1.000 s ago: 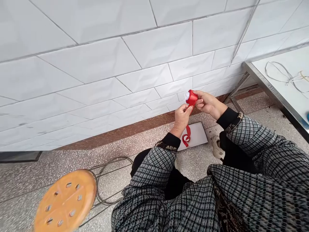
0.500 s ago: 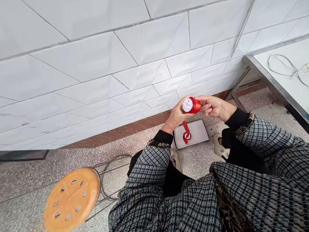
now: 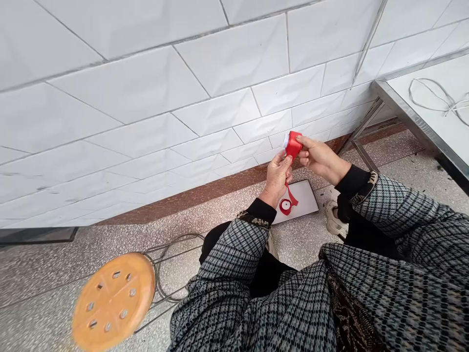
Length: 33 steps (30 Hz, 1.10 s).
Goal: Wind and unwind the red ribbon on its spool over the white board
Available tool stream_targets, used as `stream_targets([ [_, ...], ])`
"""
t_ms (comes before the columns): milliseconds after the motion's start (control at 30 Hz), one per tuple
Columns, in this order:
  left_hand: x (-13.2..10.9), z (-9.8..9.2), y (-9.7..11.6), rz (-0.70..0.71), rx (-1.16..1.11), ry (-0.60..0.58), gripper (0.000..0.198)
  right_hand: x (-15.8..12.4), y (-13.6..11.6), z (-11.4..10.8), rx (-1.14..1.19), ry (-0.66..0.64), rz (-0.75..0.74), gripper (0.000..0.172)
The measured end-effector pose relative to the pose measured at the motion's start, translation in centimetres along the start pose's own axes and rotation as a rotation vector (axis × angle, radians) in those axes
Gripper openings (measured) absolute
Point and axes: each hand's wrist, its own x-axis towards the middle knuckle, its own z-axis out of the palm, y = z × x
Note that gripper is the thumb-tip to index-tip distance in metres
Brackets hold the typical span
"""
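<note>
A roll of red ribbon [image 3: 294,143] with a white side is held up between my two hands, near the tiled wall. My right hand [image 3: 323,159] is closed on the roll from the right, thumb on its red face. Just below, my left hand [image 3: 279,177] pinches the ribbon under the roll. The ribbon's loose end [image 3: 292,196] hangs down from my left hand and curls in a loop above a shallow white box with a dark edge [image 3: 306,199] on the floor. Whether the loop touches the box, I cannot tell.
An orange round stool [image 3: 113,303] with wire legs lies on its side at the lower left. At the right stands a metal-edged table [image 3: 410,110] with a white cable [image 3: 436,95] on it. The tiled wall [image 3: 234,63] rises close in front.
The roll has turned, so its labelled side no longer faces me, and is slightly higher. My left hand has slid from the roll down onto the ribbon. The hanging ribbon end has shifted.
</note>
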Motion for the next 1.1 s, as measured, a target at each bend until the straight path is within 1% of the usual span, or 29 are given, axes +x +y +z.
stream_targets([
  [67, 0.2, -0.1, -0.5, 0.044, 0.075, 0.025, 0.046, 0.7, -0.6, -0.2, 0.053, 0.024, 0.025, 0.026],
  [200, 0.7, -0.7, -0.9, 0.191, 0.205, 0.005, 0.048, 1.2, -1.2, -0.3, 0.103, 0.002, 0.096, 0.027],
  [333, 1.1, -1.1, -1.1, 0.211, 0.275, 0.02, 0.043, 0.6, -1.6, -0.1, 0.111, 0.003, 0.188, 0.028],
  [433, 1.4, -1.5, -1.0, 0.206, 0.313, 0.057, 0.033, 0.0, -2.0, 0.0, 0.1, -0.033, 0.245, 0.029],
  [467, 1.5, -1.7, -0.8, 0.189, 0.318, 0.054, 0.036, -0.2, -2.1, 0.0, 0.09, -0.049, 0.261, 0.028],
  [533, 1.6, -2.2, -0.1, 0.157, 0.337, -0.009, 0.061, -0.4, -2.4, -0.2, 0.058, -0.077, 0.309, 0.028],
  [600, 1.7, -2.7, 0.7, 0.159, 0.361, -0.129, 0.085, -0.4, -2.6, -0.7, 0.016, -0.111, 0.377, 0.027],
  [633, 1.7, -3.0, 1.1, 0.175, 0.37, -0.191, 0.092, -0.3, -2.7, -1.0, -0.004, -0.131, 0.413, 0.026],
  [700, 1.7, -3.4, 1.6, 0.193, 0.374, -0.279, 0.096, -0.1, -2.7, -1.6, -0.031, -0.178, 0.482, 0.024],
  [767, 1.4, -3.5, 1.6, 0.145, 0.354, -0.327, 0.093, -0.1, -2.6, -2.0, -0.041, -0.23, 0.533, 0.02],
  [800, 1.3, -3.5, 1.5, 0.104, 0.332, -0.335, 0.091, -0.2, -2.4, -2.1, -0.036, -0.25, 0.535, 0.018],
  [867, 0.9, -3.2, 1.2, 0.039, 0.26, -0.316, 0.085, -0.7, -1.8, -2.0, -0.028, -0.268, 0.463, 0.016],
  [967, 0.4, -2.2, 0.7, 0.013, 0.141, -0.227, 0.074, -1.6, -0.5, -1.3, -0.104, -0.238, 0.243, 0.019],
  [1033, 0.2, -1.4, 0.4, 0.006, 0.102, -0.184, 0.069, -1.9, 0.2, -0.8, -0.21, -0.169, 0.113, 0.024],
  [1100, 0.1, -0.7, 0.1, 0.0, 0.092, -0.151, 0.065, -1.5, 0.4, -0.6, -0.257, -0.077, 0.013, 0.032],
])
